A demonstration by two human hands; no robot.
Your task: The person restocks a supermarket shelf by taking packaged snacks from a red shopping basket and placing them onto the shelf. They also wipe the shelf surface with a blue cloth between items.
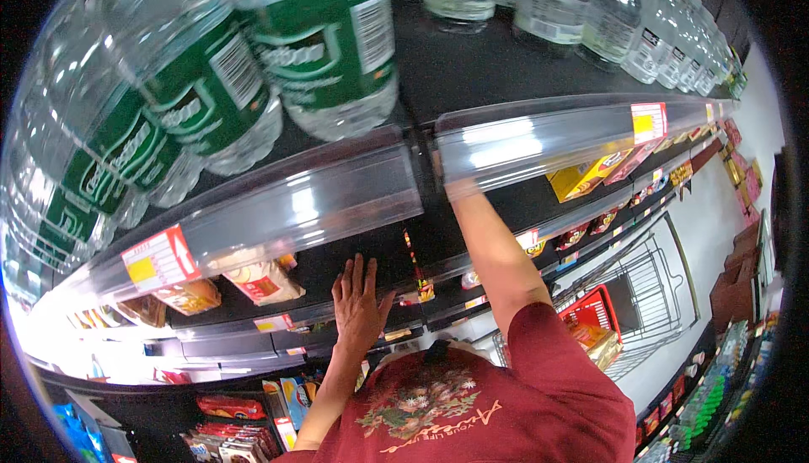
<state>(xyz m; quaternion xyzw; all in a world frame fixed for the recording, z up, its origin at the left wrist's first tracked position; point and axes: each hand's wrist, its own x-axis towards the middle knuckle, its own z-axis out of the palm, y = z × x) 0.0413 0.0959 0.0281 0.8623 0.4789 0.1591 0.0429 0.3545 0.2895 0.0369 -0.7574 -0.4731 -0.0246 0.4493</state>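
My left hand (pixel 358 304) is spread flat with its palm down over a dark lower shelf (pixel 373 248), and nothing is in it. Whether it touches the shelf I cannot tell. To its left lies a clear bag with a red and white label (pixel 262 278). My right forearm (pixel 496 242) reaches up to the clear plastic shelf guard (pixel 531 141); the hand itself is hidden behind or under that guard. Above, large water bottles with green labels (pixel 328 52) stand at the upper left, and smaller clear bottles (pixel 550 14) at the upper right.
A wire shopping cart (pixel 657 280) with a red basket (pixel 591 311) stands at the right. Price tags (pixel 161 259) hang on the shelf edges. Yellow boxes (pixel 588 175) sit beyond my right arm. Packaged snacks (pixel 231 407) fill a rack at lower left.
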